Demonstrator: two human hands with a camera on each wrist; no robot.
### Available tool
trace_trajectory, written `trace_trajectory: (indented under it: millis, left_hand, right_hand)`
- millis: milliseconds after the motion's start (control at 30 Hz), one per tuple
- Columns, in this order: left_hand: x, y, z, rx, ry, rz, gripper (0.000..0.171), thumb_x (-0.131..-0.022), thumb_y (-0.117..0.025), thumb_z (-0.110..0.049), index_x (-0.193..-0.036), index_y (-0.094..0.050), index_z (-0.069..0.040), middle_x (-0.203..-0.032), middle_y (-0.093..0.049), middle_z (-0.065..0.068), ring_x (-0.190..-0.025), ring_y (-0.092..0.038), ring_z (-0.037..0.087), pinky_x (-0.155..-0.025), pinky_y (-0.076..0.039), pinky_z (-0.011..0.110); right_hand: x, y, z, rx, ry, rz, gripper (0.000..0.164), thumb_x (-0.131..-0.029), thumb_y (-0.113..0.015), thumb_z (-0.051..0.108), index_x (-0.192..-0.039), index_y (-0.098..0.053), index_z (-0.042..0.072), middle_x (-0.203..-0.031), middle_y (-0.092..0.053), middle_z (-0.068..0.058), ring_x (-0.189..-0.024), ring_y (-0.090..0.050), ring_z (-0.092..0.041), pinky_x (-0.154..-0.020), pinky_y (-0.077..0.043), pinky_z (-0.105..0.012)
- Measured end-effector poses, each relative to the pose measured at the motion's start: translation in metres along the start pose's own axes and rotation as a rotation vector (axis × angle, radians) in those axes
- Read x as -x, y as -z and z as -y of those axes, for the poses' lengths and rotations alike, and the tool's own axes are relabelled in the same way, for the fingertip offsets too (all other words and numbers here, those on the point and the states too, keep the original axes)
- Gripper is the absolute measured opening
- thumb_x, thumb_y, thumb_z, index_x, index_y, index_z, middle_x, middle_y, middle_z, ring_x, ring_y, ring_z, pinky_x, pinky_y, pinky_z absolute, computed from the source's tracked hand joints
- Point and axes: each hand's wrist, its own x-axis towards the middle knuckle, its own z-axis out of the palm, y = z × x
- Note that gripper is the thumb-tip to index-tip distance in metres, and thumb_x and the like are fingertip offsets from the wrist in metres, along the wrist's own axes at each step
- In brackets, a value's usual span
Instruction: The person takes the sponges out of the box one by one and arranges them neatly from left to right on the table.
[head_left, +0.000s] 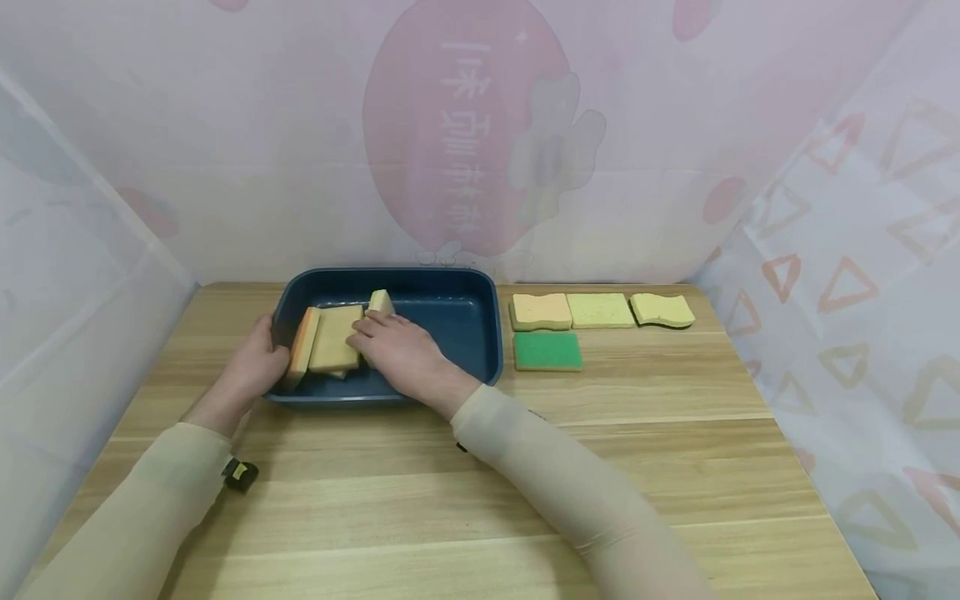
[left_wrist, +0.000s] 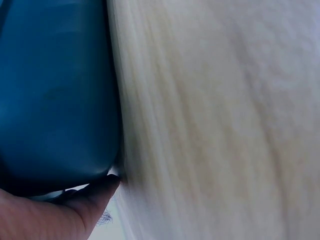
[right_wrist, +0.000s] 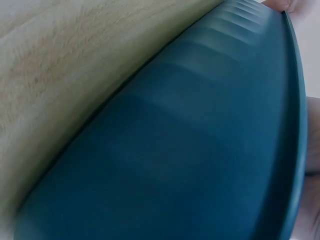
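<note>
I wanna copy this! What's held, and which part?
The left hand holds the blue tray by its left side. The right hand is at the sponges inside; whether it grips one can't be told.

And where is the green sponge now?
In the head view, the green sponge lies on the table right of the blue tray, just in front of the peach sponge.

illegible pale characters point(head_left: 467, 137) on pink circle point(head_left: 412, 125)

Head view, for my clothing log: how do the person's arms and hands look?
Both sleeves are long and beige; left hand and right hand are bare. A black, yellow-marked device sits at the left cuff, something dark by the right.
</note>
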Motion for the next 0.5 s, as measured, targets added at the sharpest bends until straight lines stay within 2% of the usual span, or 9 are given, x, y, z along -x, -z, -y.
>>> trace_trajectory:
  millis: [200,500]
  left_hand:
    - [-0.0004,0.0002,-0.0006,-0.004,0.008,-0.002,0.082,-0.109,-0.033,0.002,-0.182,0.001,0.014,-0.184,-0.018,0.050,-0.175,-0.017,0.069,-0.143,-0.018,0.083]
    - [0.0007,0.0007,-0.0022,-0.012,0.009,-0.004,0.082,-0.109,-0.034,0.001,-0.182,0.003,0.015,-0.185,-0.014,0.050,-0.176,-0.014,0.069,-0.143,-0.017,0.083]
  right_hand:
    - [-0.0049,-0.0033,-0.0024,0.005,-0.006,-0.072,0.046,-0.123,-0.056,0.007,-0.163,-0.070,0.026,-0.171,-0.067,0.006,-0.166,-0.057,-0.017,-0.139,-0.047,-0.032]
    - [0.0028,0.0032,-0.0099,-0.028,-0.029,-0.084,0.044,-0.123,-0.058,0.009,-0.160,-0.072,0.027,-0.167,-0.069,0.006,-0.160,-0.061,-0.019,-0.133,-0.055,-0.034]
